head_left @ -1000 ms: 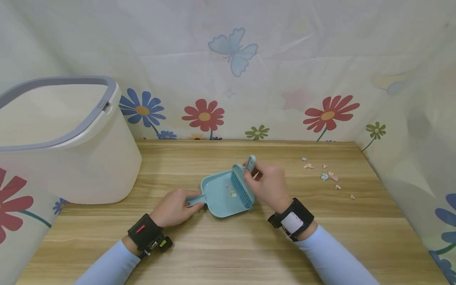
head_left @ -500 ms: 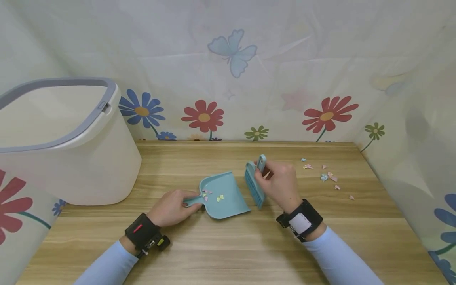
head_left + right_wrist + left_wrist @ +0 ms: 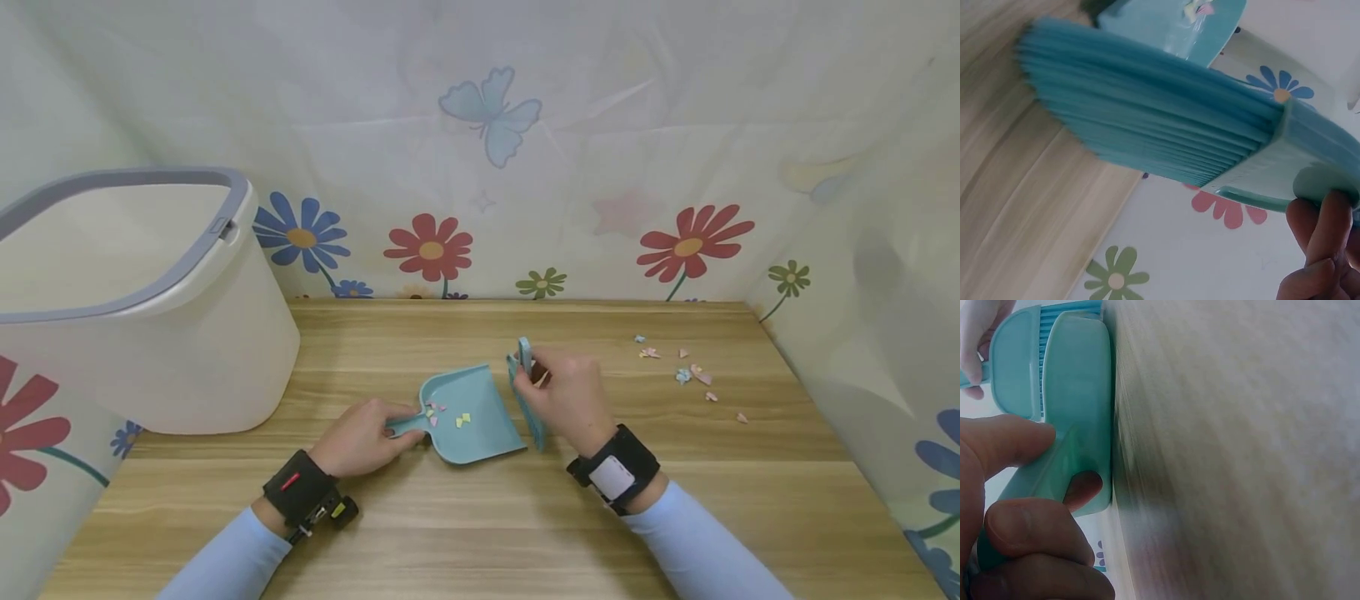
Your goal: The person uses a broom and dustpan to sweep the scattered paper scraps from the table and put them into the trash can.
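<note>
A light-blue dustpan (image 3: 480, 433) lies on the wooden table, its wide lip facing right. My left hand (image 3: 366, 437) grips its short handle, and in the left wrist view the thumb and fingers wrap that handle (image 3: 1047, 469). Small yellow and pink paper scraps (image 3: 462, 419) lie in the pan, some close to the handle. Just right of the lip, my right hand (image 3: 573, 396) holds a matching small brush (image 3: 531, 408), bristles down. The right wrist view shows the long blue bristles (image 3: 1154, 106) with the pan behind them.
Several pink and blue scraps (image 3: 697, 372) are scattered on the table (image 3: 480, 533) at the right. A tall white bin (image 3: 217, 358) with a grey rim stands at the left. A flower-print sheet (image 3: 585, 150) walls the back and sides.
The brush left the pan's lip, moved right, then came back left close to the lip. The scraps have shifted toward the pan's handle. My left hand and the dustpan stay nearly still.
</note>
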Motion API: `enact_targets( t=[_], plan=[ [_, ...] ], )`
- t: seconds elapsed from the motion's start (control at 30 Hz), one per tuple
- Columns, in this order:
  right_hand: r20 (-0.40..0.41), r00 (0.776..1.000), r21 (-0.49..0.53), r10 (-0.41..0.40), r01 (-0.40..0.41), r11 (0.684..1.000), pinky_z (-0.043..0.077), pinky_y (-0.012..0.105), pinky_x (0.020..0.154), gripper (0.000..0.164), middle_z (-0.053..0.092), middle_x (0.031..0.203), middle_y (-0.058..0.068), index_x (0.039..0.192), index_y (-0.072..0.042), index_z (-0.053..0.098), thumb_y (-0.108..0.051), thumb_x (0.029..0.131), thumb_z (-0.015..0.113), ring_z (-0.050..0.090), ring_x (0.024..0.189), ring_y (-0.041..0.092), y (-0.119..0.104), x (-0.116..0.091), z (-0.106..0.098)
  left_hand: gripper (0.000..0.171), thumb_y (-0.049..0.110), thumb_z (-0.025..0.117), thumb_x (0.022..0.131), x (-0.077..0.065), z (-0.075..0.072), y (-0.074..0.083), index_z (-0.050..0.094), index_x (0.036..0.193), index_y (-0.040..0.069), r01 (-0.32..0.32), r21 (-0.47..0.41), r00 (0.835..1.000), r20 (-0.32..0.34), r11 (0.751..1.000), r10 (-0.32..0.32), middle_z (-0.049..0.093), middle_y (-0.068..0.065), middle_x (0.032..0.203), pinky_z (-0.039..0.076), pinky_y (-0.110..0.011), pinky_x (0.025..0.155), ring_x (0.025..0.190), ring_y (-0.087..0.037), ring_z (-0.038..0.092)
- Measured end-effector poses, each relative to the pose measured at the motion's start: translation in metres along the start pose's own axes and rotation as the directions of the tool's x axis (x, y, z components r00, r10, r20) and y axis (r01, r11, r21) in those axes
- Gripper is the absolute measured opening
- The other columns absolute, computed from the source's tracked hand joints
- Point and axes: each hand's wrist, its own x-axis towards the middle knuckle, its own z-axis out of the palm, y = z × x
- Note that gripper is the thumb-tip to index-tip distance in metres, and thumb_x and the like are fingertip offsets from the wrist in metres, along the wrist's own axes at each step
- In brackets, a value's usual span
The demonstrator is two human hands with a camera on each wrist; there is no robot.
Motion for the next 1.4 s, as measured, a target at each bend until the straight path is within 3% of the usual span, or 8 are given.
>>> enact_targets(
  t=[0.2, 0.33, 0.57, 0.73, 0.87, 1.03, 1.27, 1.4],
  plan=[
    [0.014, 0.999, 0.136, 0.038, -0.040, 0.990, 0.049, 0.022, 0.050, 0.012, 0.073, 0.072, 0.005, 0.098, -0.004, 0.078, -0.003, 0.088, 0.073, 0.060, 0.055, 0.009, -0.005, 0.001, -0.003, 0.039, 0.035, 0.075, 0.096, 0.001, 0.002, 0.001, 0.074, 0.129, 0.014, 0.003, 0.001, 1.000, -0.003, 1.000, -0.003, 0.072, 0.003, 0.102, 0.030, -0.021, 0.049, 0.049, -0.002, 0.034],
    [-0.011, 0.998, 0.163, 0.055, -0.053, 0.985, 0.047, 0.021, 0.049, 0.014, 0.073, 0.073, 0.005, 0.100, -0.003, 0.078, -0.002, 0.088, 0.073, 0.057, 0.054, 0.007, 0.000, -0.001, -0.011, 0.041, 0.037, 0.074, 0.097, 0.001, 0.002, 0.001, 0.073, 0.131, 0.013, 0.006, 0.005, 1.000, -0.006, 1.000, -0.006, 0.075, 0.001, 0.115, 0.033, -0.022, 0.051, 0.052, -0.003, 0.040],
    [-0.053, 0.994, 0.157, 0.101, -0.091, 0.983, 0.044, 0.016, 0.050, 0.014, 0.074, 0.074, 0.007, 0.101, 0.000, 0.078, -0.001, 0.087, 0.076, 0.055, 0.053, 0.006, 0.019, -0.010, -0.032, 0.045, 0.043, 0.068, 0.100, 0.001, -0.001, 0.002, 0.071, 0.134, 0.013, 0.010, 0.014, 1.000, -0.004, 1.000, -0.010, 0.073, -0.004, 0.129, 0.044, -0.024, 0.066, 0.078, -0.006, 0.058],
    [-0.075, 0.985, 0.162, 0.154, -0.140, 0.977, 0.040, 0.016, 0.048, 0.016, 0.072, 0.072, 0.005, 0.102, -0.001, 0.077, 0.003, 0.086, 0.075, 0.051, 0.052, 0.005, 0.036, -0.025, -0.050, 0.044, 0.043, 0.067, 0.101, 0.000, -0.002, 0.004, 0.071, 0.133, 0.014, 0.030, 0.005, 0.999, -0.019, 1.000, -0.030, 0.073, -0.003, 0.129, 0.055, -0.034, 0.083, 0.098, -0.009, 0.066],
    [-0.093, 0.970, 0.180, 0.223, -0.204, 0.962, 0.038, 0.016, 0.046, 0.017, 0.072, 0.072, 0.005, 0.103, -0.001, 0.078, 0.005, 0.088, 0.074, 0.048, 0.050, 0.003, 0.047, -0.040, -0.064, 0.043, 0.043, 0.066, 0.101, -0.001, -0.004, 0.006, 0.071, 0.132, 0.015, 0.033, 0.004, 0.999, -0.035, 0.999, -0.032, 0.073, -0.003, 0.129, 0.056, -0.045, 0.096, 0.115, -0.015, 0.068],
    [-0.124, 0.952, 0.228, 0.278, -0.246, 0.942, 0.042, 0.013, 0.048, 0.017, 0.076, 0.083, 0.013, 0.100, 0.000, 0.078, 0.009, 0.087, 0.073, 0.054, 0.053, -0.003, 0.059, -0.059, -0.079, 0.043, 0.042, 0.066, 0.101, -0.003, -0.007, 0.007, 0.071, 0.132, 0.013, 0.009, 0.018, 0.998, -0.056, 1.000, -0.008, 0.073, -0.004, 0.130, 0.055, -0.047, 0.100, 0.121, -0.021, 0.068],
    [-0.103, 0.920, 0.272, 0.379, -0.340, 0.900, 0.053, 0.012, 0.057, 0.014, 0.077, 0.095, 0.022, 0.101, 0.002, 0.077, 0.009, 0.090, 0.071, 0.068, 0.072, -0.009, 0.072, -0.083, -0.092, 0.046, 0.043, 0.067, 0.101, -0.009, -0.018, 0.013, 0.070, 0.133, 0.009, -0.006, 0.026, 0.996, -0.091, 1.000, 0.008, 0.072, -0.008, 0.130, 0.056, -0.044, 0.094, 0.113, -0.017, 0.068],
    [-0.078, 0.886, 0.257, 0.458, -0.426, 0.867, 0.055, 0.015, 0.058, 0.012, 0.078, 0.094, 0.006, 0.103, 0.002, 0.076, 0.005, 0.093, 0.070, 0.069, 0.075, -0.009, 0.078, -0.095, -0.099, 0.048, 0.041, 0.067, 0.101, -0.011, -0.027, 0.017, 0.068, 0.135, 0.008, 0.013, -0.006, 0.995, -0.098, 1.000, -0.013, 0.073, -0.006, 0.128, 0.055, -0.034, 0.085, 0.103, -0.013, 0.067]
  ],
)
